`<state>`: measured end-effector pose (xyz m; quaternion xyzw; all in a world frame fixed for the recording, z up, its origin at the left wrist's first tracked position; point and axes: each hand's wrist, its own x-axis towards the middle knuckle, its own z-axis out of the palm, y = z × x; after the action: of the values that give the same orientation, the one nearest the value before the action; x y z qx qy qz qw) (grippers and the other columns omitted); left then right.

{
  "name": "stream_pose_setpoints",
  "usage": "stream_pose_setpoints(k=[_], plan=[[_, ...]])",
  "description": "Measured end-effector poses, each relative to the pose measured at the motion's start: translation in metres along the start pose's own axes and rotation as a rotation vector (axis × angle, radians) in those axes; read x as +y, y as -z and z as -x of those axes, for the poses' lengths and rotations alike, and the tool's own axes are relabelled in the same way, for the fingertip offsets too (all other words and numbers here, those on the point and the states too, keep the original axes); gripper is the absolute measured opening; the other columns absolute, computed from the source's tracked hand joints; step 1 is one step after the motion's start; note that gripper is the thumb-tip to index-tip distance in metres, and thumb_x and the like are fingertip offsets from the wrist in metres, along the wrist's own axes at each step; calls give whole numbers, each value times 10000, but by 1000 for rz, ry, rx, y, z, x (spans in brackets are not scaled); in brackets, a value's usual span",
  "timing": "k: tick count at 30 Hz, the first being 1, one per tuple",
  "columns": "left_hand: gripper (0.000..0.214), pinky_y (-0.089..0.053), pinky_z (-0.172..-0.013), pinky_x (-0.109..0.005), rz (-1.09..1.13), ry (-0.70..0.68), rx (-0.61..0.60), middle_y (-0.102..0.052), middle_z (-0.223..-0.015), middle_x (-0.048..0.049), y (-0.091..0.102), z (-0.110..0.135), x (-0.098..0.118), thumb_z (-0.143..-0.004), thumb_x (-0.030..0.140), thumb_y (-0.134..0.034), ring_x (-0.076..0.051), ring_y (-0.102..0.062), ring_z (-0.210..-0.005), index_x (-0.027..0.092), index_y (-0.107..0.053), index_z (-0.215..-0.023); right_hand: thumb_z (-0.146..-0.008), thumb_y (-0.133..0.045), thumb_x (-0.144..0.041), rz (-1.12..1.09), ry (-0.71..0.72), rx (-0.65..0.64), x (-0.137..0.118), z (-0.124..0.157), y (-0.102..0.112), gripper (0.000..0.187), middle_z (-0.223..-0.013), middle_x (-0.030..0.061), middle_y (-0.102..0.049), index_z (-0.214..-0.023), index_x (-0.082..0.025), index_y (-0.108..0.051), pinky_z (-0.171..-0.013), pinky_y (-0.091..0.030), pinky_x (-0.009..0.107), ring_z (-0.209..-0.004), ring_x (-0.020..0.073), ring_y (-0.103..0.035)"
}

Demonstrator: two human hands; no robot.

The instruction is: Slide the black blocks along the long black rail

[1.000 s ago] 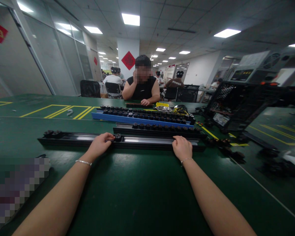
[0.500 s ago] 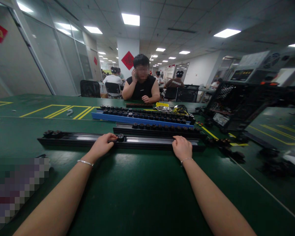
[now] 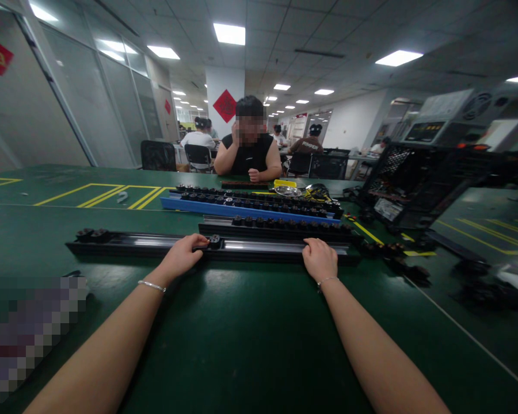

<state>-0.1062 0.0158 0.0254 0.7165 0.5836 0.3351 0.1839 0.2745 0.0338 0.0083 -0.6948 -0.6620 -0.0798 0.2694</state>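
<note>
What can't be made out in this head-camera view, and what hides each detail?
In the head view:
Left hand on the small black piece: contact too small to tell gripping from pushing.
Palm of the right hand: hidden by the back of the hand.
Object at lower left: masked by pixel blocks and cut off by the left edge.
Dark parts at far right: too blurred to tell apart.

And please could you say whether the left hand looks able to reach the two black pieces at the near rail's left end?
Probably yes: the near rail shows only bare track between the left hand and the two black pieces, though its fingers apparently touch another piece.
</note>
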Motion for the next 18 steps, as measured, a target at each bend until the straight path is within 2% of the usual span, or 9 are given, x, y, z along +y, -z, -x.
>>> stream_pose_setpoints(k=[18], plan=[[379,-408,-1004,-342,-106,-50,-50,-656,-1116,-40,-2,2,9,-650,184,-448,-198,-589,-1097,212,-550,-1014,-839,-370,-216,3,15,26,1,0,-3,367,-1169,53,-630,-1101,-208,-626,-948,-321,382,-1169,217,-478]])
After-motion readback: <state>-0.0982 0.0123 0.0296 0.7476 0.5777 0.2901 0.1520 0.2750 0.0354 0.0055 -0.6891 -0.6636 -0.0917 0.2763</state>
